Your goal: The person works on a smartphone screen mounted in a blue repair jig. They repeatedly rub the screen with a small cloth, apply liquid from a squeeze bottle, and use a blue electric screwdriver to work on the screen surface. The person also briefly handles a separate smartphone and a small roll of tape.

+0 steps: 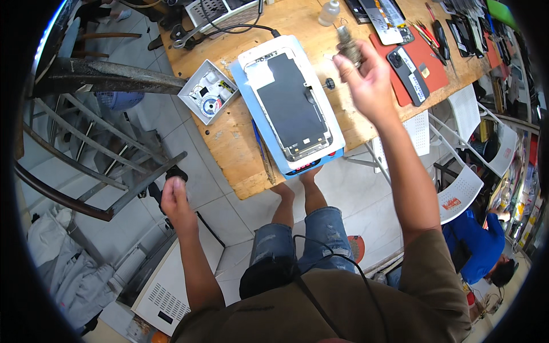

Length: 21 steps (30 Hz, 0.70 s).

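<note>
My right hand point(369, 80) is raised over the table's right half, its fingers closed round a stubby, mottled brown-grey object point(350, 48) whose kind I cannot tell. Off the table's left side, my left hand point(178, 206) is closed, with a dark object point(177, 172) showing at its thumb; its shape is mostly hidden. Between the hands, a phone screen panel point(291, 106) in a white frame lies on a blue and white heating plate point(337, 128). A small black knob-like piece point(330, 83) sits on the table beside the plate.
A white box of small parts point(190, 102) stands left of the plate. On the wooden table point(231, 160), a blue pen-like tool point(257, 134) lies nearby. A red mat point(437, 80) carries a dark phone point(408, 76); a clear bottle point(329, 12) stands behind. Someone in blue point(477, 246) is at far right.
</note>
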Each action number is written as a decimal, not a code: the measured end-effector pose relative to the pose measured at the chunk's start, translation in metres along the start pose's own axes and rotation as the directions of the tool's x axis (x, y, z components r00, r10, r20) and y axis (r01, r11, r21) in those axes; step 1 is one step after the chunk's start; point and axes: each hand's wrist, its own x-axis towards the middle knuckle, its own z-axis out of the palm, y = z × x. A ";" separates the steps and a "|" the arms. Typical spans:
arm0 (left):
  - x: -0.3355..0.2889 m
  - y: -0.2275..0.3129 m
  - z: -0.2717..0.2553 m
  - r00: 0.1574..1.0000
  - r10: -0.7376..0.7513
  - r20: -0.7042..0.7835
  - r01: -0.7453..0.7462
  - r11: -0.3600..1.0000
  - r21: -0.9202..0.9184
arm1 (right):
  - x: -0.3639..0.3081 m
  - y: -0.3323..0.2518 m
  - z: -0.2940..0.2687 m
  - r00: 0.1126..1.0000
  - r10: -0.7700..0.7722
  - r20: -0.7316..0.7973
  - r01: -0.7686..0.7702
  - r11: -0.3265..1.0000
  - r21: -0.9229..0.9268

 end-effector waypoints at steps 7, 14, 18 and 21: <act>-0.019 0.029 0.040 0.986 0.002 0.165 0.019 0.992 -0.121 | -0.038 0.014 -0.054 0.968 0.113 -0.226 -0.112 0.994 0.019; -0.032 0.058 0.094 0.943 0.135 0.304 -0.101 0.987 -0.125 | -0.071 0.020 -0.139 0.932 0.116 -0.344 -0.157 0.983 -0.093; -0.047 0.045 0.069 0.951 0.076 0.299 -0.053 0.995 -0.084 | -0.062 0.011 -0.118 0.947 0.084 -0.310 -0.135 0.980 -0.147; -0.056 0.018 0.032 0.965 0.023 0.262 -0.010 0.998 -0.054 | -0.058 0.004 -0.084 0.973 0.110 -0.202 -0.137 0.983 -0.126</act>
